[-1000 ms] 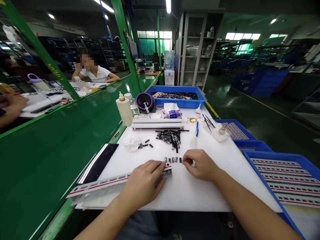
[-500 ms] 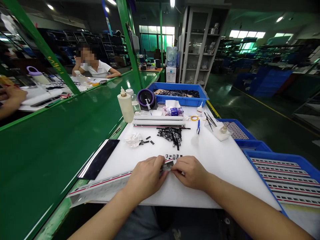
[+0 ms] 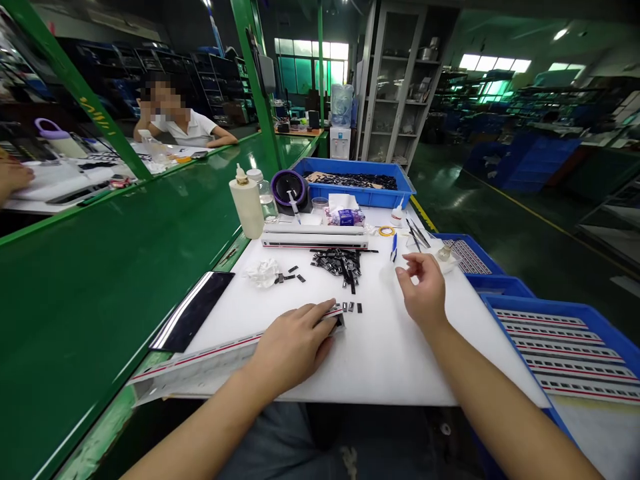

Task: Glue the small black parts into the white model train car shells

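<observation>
My left hand (image 3: 295, 343) is wrapped over the right end of a long white channel-shaped shell (image 3: 210, 357) with a red stripe and a row of window cutouts, like a model train body. The shell lies slantwise along the near left of the white work board (image 3: 380, 360). My right hand (image 3: 424, 290) is raised over the board's right side, fingers curled and apart with nothing visible in them. Close to its fingertips stands a blue-handled tool (image 3: 394, 248). Several small dark frame pieces (image 3: 351, 307) lie just past the shell's end, and a pile of them (image 3: 337, 267) is behind.
A crumpled white tissue (image 3: 263, 273) and a dark glossy panel (image 3: 195, 310) lie at left. Bottles (image 3: 246, 207), a blue bin (image 3: 365, 193), tweezers (image 3: 417, 233) and yellow tape (image 3: 387, 231) stand farther back. Trays of striped shells (image 3: 565, 353) are at right. A co-worker (image 3: 185, 127) sits across the green bench.
My right hand has left the shell's end and moved right and away, toward the blue-handled tool. My left hand stays on the shell, its fingers now flatter. The view has shifted slightly.
</observation>
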The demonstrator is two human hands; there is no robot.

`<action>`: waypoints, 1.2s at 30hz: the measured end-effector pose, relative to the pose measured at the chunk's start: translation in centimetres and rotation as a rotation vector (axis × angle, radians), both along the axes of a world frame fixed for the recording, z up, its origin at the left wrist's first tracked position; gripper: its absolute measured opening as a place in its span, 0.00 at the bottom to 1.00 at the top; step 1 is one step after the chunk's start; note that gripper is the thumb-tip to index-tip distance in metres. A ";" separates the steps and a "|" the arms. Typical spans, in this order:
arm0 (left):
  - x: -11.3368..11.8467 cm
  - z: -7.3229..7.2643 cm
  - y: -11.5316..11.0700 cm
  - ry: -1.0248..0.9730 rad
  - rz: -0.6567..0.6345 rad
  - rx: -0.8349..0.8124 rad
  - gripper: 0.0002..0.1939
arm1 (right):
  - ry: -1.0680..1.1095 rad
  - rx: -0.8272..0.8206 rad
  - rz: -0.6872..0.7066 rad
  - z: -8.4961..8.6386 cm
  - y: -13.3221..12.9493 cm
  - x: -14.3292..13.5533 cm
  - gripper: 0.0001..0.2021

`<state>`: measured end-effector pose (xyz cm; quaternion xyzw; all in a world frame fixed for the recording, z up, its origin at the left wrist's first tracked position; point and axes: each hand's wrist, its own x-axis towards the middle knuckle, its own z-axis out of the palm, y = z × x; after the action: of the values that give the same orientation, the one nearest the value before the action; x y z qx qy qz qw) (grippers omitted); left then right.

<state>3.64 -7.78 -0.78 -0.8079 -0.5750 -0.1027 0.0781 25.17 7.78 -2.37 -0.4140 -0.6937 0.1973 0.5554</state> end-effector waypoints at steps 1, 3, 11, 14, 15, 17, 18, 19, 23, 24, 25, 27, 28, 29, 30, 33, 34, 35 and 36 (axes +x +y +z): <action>0.1 0.0 0.1 0.010 0.003 -0.009 0.14 | -0.015 -0.035 -0.012 -0.3 0.6 0.1 0.14; 0.3 0.0 0.2 0.038 0.003 -0.035 0.14 | -0.085 -0.125 0.011 -1.0 1.3 -0.1 0.23; 0.4 0.3 0.5 -0.030 0.007 -0.102 0.14 | -0.326 -0.334 0.099 -1.9 2.2 -1.0 0.15; 0.4 0.2 0.7 -0.063 0.018 -0.129 0.13 | -0.080 -0.372 0.279 -0.2 1.5 -0.8 0.17; 0.4 0.1 0.7 -0.069 0.021 -0.140 0.13 | 0.040 -0.396 0.371 0.8 1.1 -0.7 0.19; 0.4 0.0 0.7 -0.083 0.025 -0.149 0.13 | 0.235 -0.452 0.553 3.2 0.3 -0.8 0.23; 0.5 0.0 0.6 -0.090 0.026 -0.147 0.13 | 0.298 -0.480 0.626 4.4 -0.1 -0.8 0.23; 0.5 0.0 0.6 -0.094 0.030 -0.142 0.13 | 0.356 -0.510 0.700 5.4 -0.4 -0.9 0.22; 0.4 -0.1 0.6 -0.078 0.050 -0.155 0.14 | 0.644 -0.674 1.020 6.6 -0.9 -1.6 0.15; 0.4 0.0 0.7 -0.075 0.049 -0.167 0.14 | 0.713 -0.722 1.058 6.2 -0.8 -1.8 0.14; 0.3 0.0 0.8 -0.075 0.046 -0.179 0.13 | 0.767 -0.770 1.063 5.6 -0.8 -2.0 0.14; 0.1 0.1 1.1 -0.086 0.037 -0.203 0.13 | 0.793 -0.853 1.011 4.3 -0.7 -2.4 0.14; 0.0 0.2 1.2 -0.094 0.034 -0.217 0.13 | 0.769 -0.874 0.970 3.7 -0.8 -2.6 0.14; 0.0 0.3 1.4 -0.102 0.032 -0.229 0.13 | 0.731 -0.872 0.926 3.2 -0.9 -2.8 0.15; -0.1 0.4 1.5 -0.110 0.033 -0.241 0.13 | 0.687 -0.838 0.876 2.8 -1.1 -3.0 0.17; -0.2 0.8 1.8 -0.123 0.042 -0.277 0.13 | 0.510 -0.572 0.696 2.0 -2.1 -3.4 0.24; -0.2 0.9 1.8 -0.125 0.044 -0.287 0.13 | 0.436 -0.471 0.644 1.9 -2.4 -3.5 0.24; -0.2 0.9 1.8 -0.127 0.044 -0.293 0.13 | 0.363 -0.385 0.606 1.7 -2.8 -3.5 0.25; -0.2 0.9 1.8 -0.127 0.045 -0.296 0.13 | 0.299 -0.316 0.582 1.6 -3.0 -3.4 0.24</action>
<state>3.40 -5.95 0.14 -0.7895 -0.6055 -0.0661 -0.0760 21.73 4.73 -0.75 -0.2462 -0.6545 0.5103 0.5006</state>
